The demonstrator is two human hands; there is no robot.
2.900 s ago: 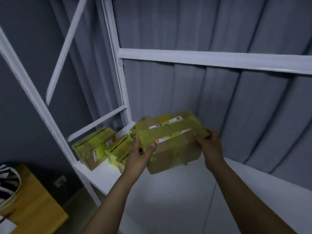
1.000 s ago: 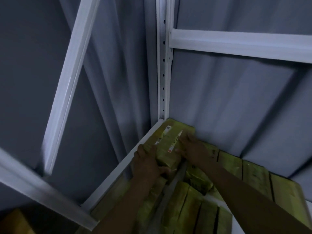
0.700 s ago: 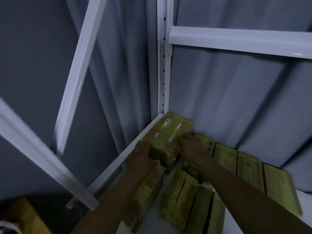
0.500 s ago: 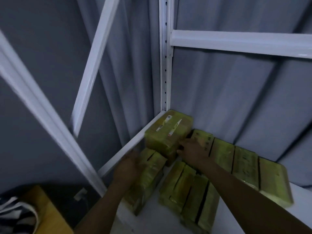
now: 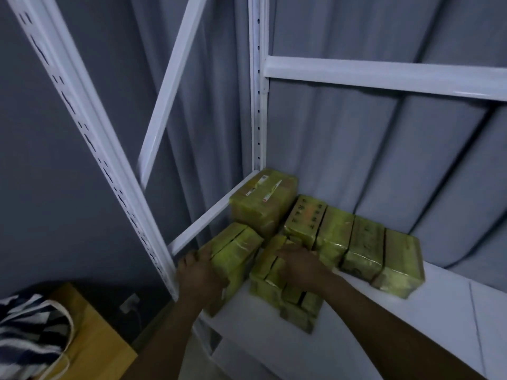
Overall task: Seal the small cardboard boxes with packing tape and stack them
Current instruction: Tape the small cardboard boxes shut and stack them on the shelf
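Several small cardboard boxes wrapped in yellowish tape lie on the white shelf point(image 5: 411, 319). The labelled box point(image 5: 263, 198) stands in the back left corner against the rack post. A row of boxes point(image 5: 354, 242) runs along the back to the right. My left hand point(image 5: 200, 278) grips the near left corner of the front-left box point(image 5: 236, 250), fingers curled over its edge. My right hand point(image 5: 299, 266) rests flat on top of the front-middle boxes point(image 5: 267, 272), which partly hide under it.
White rack posts point(image 5: 109, 171) and a crossbar point(image 5: 384, 78) frame the shelf, with a grey curtain point(image 5: 356, 160) behind. Below left, a wooden table point(image 5: 96, 344) carries a striped bag point(image 5: 30, 335). A wall socket point(image 5: 129, 303) sits low on the wall.
Both hands set the labelled box into the back corner and let it go. They then drew back to the front boxes, left hand to the front-left box, right hand to the middle ones.
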